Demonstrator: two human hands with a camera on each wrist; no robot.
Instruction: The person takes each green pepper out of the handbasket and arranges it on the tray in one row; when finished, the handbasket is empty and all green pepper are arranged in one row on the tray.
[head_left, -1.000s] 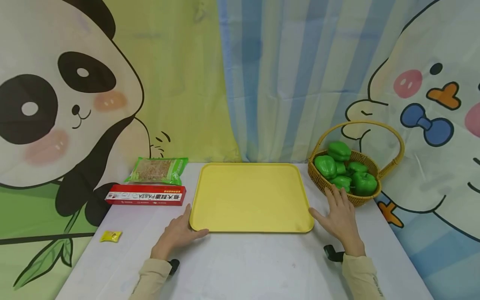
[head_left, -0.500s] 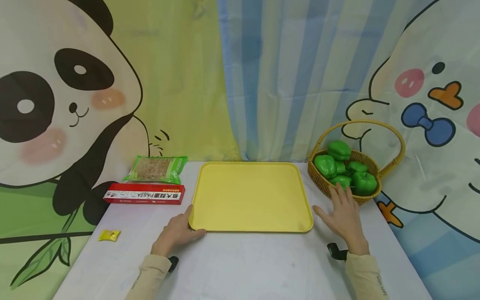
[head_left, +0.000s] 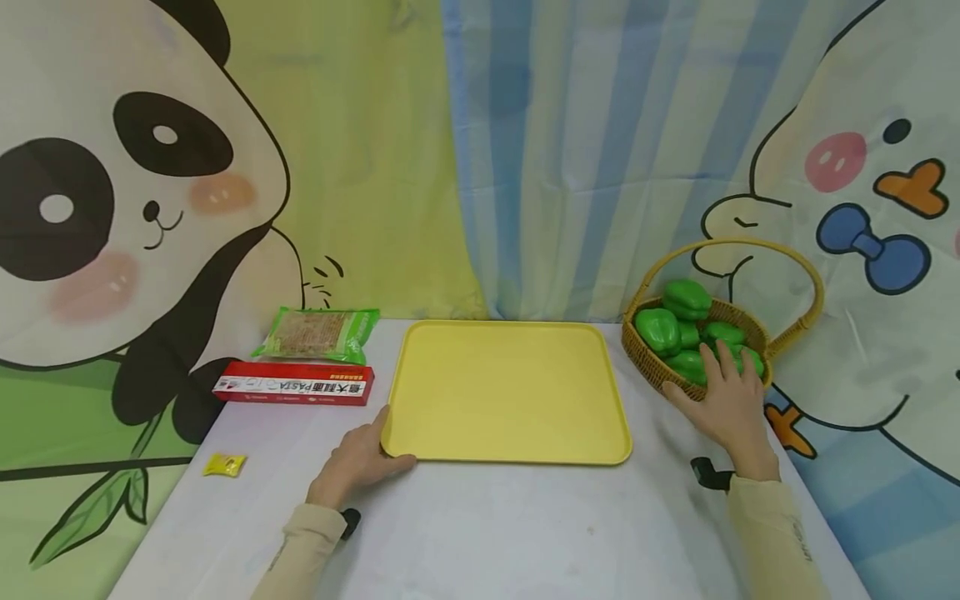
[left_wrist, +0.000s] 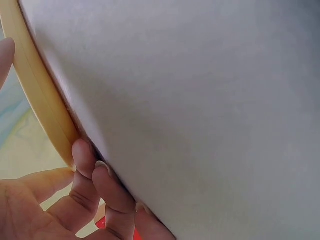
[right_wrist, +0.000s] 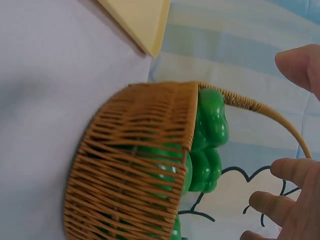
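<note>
Clock: its centre was the middle of the tray (head_left: 507, 392), and 12 was the far side, at the curtain
Left hand: the left hand (head_left: 360, 458) was at the near tray corner, at 8 o'clock, with this corner gripped between thumb and fingers
Right hand: the right hand (head_left: 727, 408) was at the 5 o'clock side of the basket (head_left: 643, 354); its fingers were spread and held nothing
Basket: it stood on the table (head_left: 510, 525) between 2 and 3 o'clock, near the tray but apart from it
Peppers: the peppers (head_left: 657, 331) lay heaped in the basket; they were glossy, so I judged them smooth and rather slippery, probably light and firm; the wide middle seemed the best place to hold one
Handle: the handle (head_left: 795, 332) rose over the basket and looked stiff; the top of its arch seemed right for lifting
Tray: it lay flat, seemed stiff, light and not fragile; the raised rim at 3 and 9 o'clock seemed a good hold
</note>
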